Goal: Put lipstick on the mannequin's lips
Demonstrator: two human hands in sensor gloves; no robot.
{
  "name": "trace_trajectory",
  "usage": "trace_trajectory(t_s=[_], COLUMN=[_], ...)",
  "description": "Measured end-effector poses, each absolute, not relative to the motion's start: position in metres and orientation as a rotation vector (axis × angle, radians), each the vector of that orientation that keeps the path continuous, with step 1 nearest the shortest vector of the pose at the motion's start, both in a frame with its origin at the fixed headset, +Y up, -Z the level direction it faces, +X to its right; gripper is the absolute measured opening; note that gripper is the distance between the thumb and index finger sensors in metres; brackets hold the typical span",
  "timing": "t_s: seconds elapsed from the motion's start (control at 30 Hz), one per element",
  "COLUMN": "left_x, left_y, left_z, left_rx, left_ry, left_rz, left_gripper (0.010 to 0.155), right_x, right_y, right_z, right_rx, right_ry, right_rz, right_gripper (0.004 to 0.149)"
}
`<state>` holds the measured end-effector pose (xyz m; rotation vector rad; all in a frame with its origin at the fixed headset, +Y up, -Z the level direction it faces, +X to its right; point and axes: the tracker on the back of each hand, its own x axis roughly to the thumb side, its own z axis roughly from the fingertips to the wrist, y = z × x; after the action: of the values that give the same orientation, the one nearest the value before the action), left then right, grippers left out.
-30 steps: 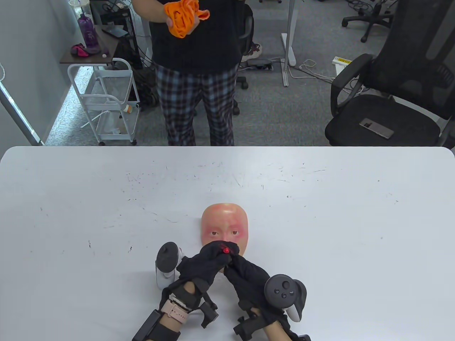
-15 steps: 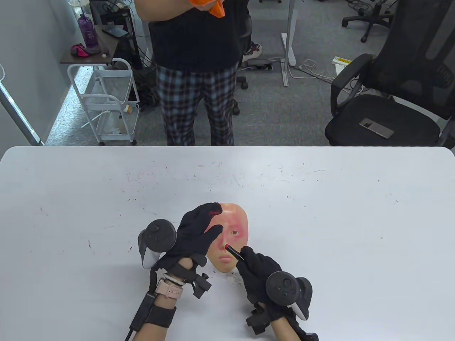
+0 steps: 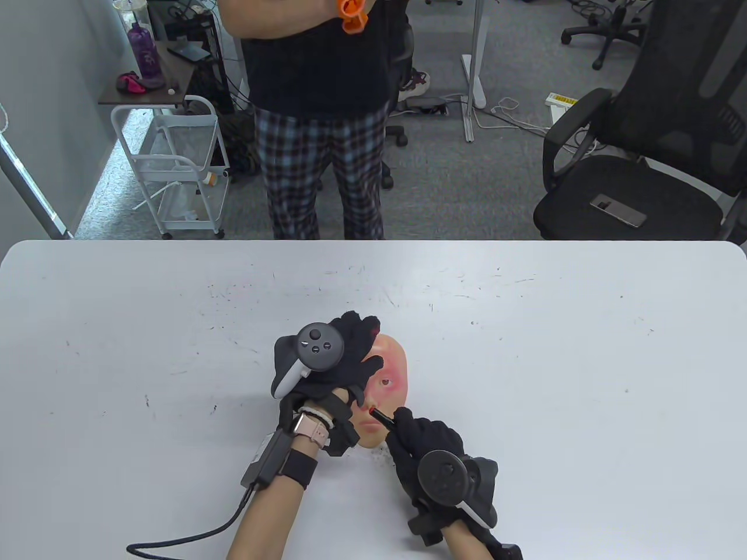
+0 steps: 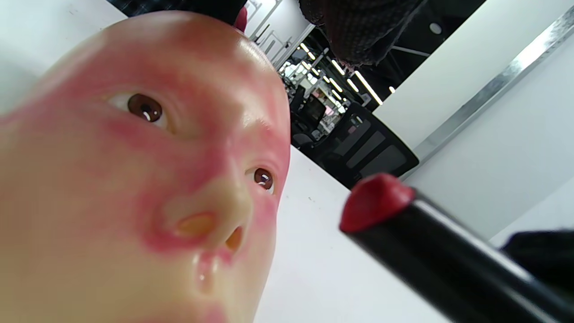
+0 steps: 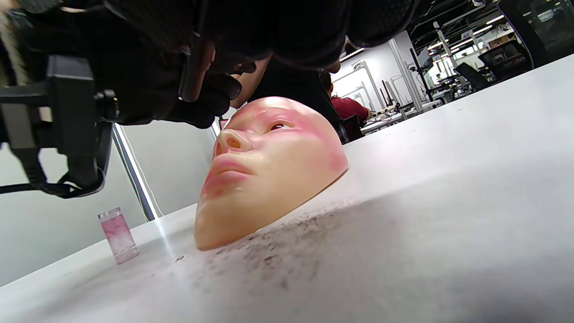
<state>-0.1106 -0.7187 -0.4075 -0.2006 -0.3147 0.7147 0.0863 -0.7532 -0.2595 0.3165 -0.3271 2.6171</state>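
Note:
A flesh-toned mannequin face (image 3: pixel 390 385) with pink-stained cheeks lies face up on the white table (image 3: pixel 525 350). My left hand (image 3: pixel 357 349) lies over its forehead and left side and holds it. My right hand (image 3: pixel 411 429) grips a black lipstick (image 3: pixel 382 416) whose red tip is at the mouth area. In the left wrist view the red tip (image 4: pixel 374 202) hangs just to the right of the face (image 4: pixel 134 179), apart from it. In the right wrist view the pale pink lips (image 5: pixel 226 170) show, with my left hand (image 5: pixel 152 80) above the nose.
A small clear pink cylinder (image 5: pixel 117 235) stands on the table beside the face's chin. Dark smudges (image 5: pixel 278 251) mark the table by the face. A person in plaid trousers (image 3: pixel 321 163) stands past the far edge. An office chair (image 3: pixel 642 163) is at the far right.
Both hands were together over the mouth. My left hand has moved up onto the face's forehead and turned palm down. My right hand has drawn back and now points the lipstick at the mouth.

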Motion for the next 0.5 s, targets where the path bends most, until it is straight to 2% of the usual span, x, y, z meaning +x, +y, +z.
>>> trace_trajectory(t_s=[0.5], left_x=[-0.108], left_y=[-0.733], left_z=[-0.417], left_rx=[-0.263], left_ry=[-0.289], left_rz=[0.59], left_gripper=[0.072], right_x=[0.054], right_y=[-0.755], right_z=[-0.255], right_rx=[0.463], right_ry=[-0.394], right_rz=[2.941], right_gripper=[0.052])
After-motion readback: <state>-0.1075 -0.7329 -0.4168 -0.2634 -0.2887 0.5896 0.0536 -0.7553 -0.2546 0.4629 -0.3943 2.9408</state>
